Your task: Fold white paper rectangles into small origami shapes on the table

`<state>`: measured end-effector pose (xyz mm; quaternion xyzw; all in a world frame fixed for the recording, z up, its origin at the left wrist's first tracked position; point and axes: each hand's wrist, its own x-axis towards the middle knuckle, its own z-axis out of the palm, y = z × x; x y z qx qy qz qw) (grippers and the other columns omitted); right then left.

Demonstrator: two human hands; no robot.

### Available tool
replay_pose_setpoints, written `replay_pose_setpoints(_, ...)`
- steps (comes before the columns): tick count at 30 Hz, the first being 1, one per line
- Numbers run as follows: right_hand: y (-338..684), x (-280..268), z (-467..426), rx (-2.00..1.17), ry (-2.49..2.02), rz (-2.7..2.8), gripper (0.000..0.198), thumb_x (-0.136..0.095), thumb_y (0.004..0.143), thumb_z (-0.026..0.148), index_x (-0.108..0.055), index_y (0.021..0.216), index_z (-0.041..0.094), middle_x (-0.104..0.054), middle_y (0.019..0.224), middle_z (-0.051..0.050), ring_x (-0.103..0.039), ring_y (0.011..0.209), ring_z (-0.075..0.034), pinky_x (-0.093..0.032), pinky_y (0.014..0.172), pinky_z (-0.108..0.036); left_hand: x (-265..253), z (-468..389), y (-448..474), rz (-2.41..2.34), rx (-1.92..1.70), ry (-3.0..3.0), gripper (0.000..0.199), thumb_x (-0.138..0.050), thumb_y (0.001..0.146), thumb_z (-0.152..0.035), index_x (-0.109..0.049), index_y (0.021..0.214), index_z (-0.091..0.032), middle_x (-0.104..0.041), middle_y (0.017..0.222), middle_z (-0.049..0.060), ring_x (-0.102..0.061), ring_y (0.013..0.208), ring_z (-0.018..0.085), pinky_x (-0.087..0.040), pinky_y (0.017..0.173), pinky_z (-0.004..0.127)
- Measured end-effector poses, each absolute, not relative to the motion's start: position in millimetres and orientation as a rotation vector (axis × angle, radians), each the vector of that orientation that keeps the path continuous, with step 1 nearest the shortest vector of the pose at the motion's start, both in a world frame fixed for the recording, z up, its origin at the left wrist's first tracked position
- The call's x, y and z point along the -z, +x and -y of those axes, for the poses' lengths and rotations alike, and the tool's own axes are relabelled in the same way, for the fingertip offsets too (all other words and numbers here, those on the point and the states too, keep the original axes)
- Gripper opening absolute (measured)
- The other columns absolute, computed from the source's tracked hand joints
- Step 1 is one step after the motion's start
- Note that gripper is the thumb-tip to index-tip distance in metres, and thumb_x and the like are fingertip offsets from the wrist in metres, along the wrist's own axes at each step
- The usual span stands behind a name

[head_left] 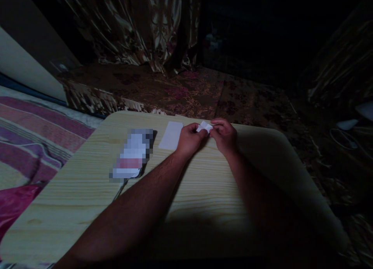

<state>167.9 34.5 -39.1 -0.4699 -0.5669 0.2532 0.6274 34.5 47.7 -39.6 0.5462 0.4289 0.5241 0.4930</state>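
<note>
Between my two hands is a small piece of folded white paper, held near the far edge of the wooden table. My left hand pinches its left side, thumb on top. On the right side, the thumb and fingers of my right hand are closed on the same paper. Its exact folds are too small and dim to make out. Just left of my left hand lies a flat white sheet or stack of paper, partly covered by that hand.
A phone, its screen blurred out, lies on the table's left part with a cable running from its near end. A striped bedspread is at the left. Patterned curtains hang beyond the table, and a white cable lies at the right.
</note>
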Motion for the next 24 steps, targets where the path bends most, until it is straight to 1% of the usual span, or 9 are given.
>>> replay_pose_setpoints(2, 168.2, 39.8, -34.9, -0.564, -1.071, 1.343, 0.012, -0.062, 0.069, 0.017, -0.063, 0.081, 0.02, -0.064, 0.093, -0.003, -0.062, 0.079, -0.014, -0.051, 0.064, -0.025, 39.1, -47.5, 34.5, -1.04, -1.279, 1.332, 0.016, -0.066, 0.067, -0.03, -0.065, 0.071, -0.014, -0.059, 0.061, -0.002, -0.046, 0.054, 0.009, -0.035, 0.052, 0.021)
replay_pose_setpoints(4, 168.4, 40.4, -35.1, -0.598, -1.084, 1.357, 0.011, -0.062, 0.069, 0.017, -0.063, 0.08, 0.019, -0.065, 0.086, -0.002, -0.061, 0.074, -0.014, -0.05, 0.062, -0.025, 39.1, -47.6, 34.3, -1.03, -1.289, 1.323, 0.016, -0.065, 0.069, -0.03, -0.065, 0.072, -0.014, -0.058, 0.061, -0.001, -0.046, 0.053, 0.009, -0.035, 0.051, 0.02)
replay_pose_setpoints(7, 168.2, 41.0, -35.5, -0.663, -1.121, 1.319, 0.017, -0.063, 0.069, 0.018, -0.063, 0.086, 0.019, -0.064, 0.073, 0.0, -0.06, 0.064, -0.013, -0.048, 0.058, -0.024, 39.2, -47.7, 34.1, -1.03, -1.274, 1.318, 0.018, -0.064, 0.07, -0.031, -0.064, 0.074, -0.014, -0.057, 0.06, -0.002, -0.044, 0.052, 0.008, -0.032, 0.048, 0.02)
replay_pose_setpoints(9, 168.0, 41.4, -35.8, -0.667, -1.151, 1.297, 0.018, -0.064, 0.069, 0.02, -0.063, 0.088, 0.019, -0.064, 0.07, 0.001, -0.06, 0.062, -0.013, -0.048, 0.058, -0.024, 39.2, -47.3, 34.0, -1.038, -1.267, 1.333, 0.019, -0.064, 0.071, -0.033, -0.063, 0.074, -0.014, -0.056, 0.059, -0.002, -0.043, 0.05, 0.008, -0.031, 0.047, 0.02)
replay_pose_setpoints(13, 167.5, 42.7, -36.9, -0.639, -1.202, 1.278, 0.016, -0.065, 0.069, 0.024, -0.062, 0.084, 0.019, -0.065, 0.069, 0.001, -0.06, 0.061, -0.013, -0.049, 0.058, -0.024, 38.8, -46.6, 33.9, -1.069, -1.281, 1.391, 0.019, -0.062, 0.072, -0.034, -0.062, 0.073, -0.015, -0.055, 0.059, -0.003, -0.043, 0.052, 0.008, -0.031, 0.048, 0.019)
replay_pose_setpoints(19, 168.3, 44.2, -37.5, -0.663, -1.224, 1.264, 0.012, -0.065, 0.069, 0.027, -0.061, 0.076, 0.018, -0.064, 0.065, 0.0, -0.06, 0.058, -0.013, -0.049, 0.054, -0.024, 37.2, -46.0, 33.1, -1.075, -1.278, 1.439, 0.019, -0.06, 0.073, -0.033, -0.063, 0.075, -0.014, -0.057, 0.062, -0.002, -0.045, 0.053, 0.009, -0.032, 0.049, 0.019)
replay_pose_setpoints(24, 168.6, 43.6, -37.2, -0.673, -1.229, 1.267, 0.012, -0.065, 0.07, 0.027, -0.062, 0.075, 0.017, -0.064, 0.065, 0.0, -0.06, 0.058, -0.014, -0.049, 0.055, -0.025, 33.6, -43.2, 31.8, -1.109, -1.221, 1.443, 0.017, -0.063, 0.069, -0.031, -0.063, 0.07, -0.014, -0.054, 0.054, -0.003, -0.039, 0.046, 0.007, -0.028, 0.044, 0.019)
